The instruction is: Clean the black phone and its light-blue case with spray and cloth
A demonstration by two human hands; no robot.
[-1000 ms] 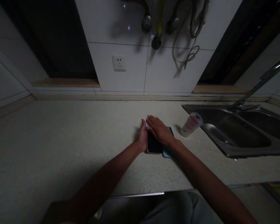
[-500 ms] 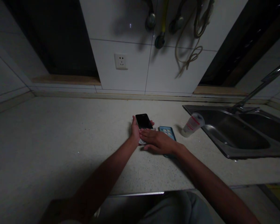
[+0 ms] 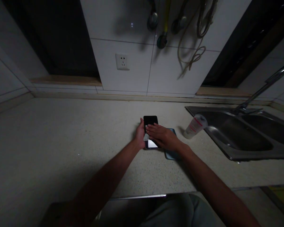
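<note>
My left hand [image 3: 140, 135] grips a black smartphone [image 3: 150, 119] along its left side, screen facing up. A bright white patch shows on the lower part of the screen. Across the middle of the phone lies my right hand [image 3: 162, 136], its fingers fairly straight and pressing a small white tissue [image 3: 146, 137] against the glass. Most of the tissue is hidden under those fingers. Beneath my right hand and wrist, a blue phone case [image 3: 171, 155] rests on the counter, partly covered.
A clear plastic cup [image 3: 195, 126] with red markings stands right of my hands on the pale counter [image 3: 61, 135]. Beyond it is a double steel sink [image 3: 229, 154] with a faucet [image 3: 267, 85]. A wall socket [image 3: 122, 61] and hanging hoses [image 3: 165, 25] are above.
The phone has shifted slightly right and turned more upright. My right hand and the tissue have moved up the screen, uncovering a bright lower part.
</note>
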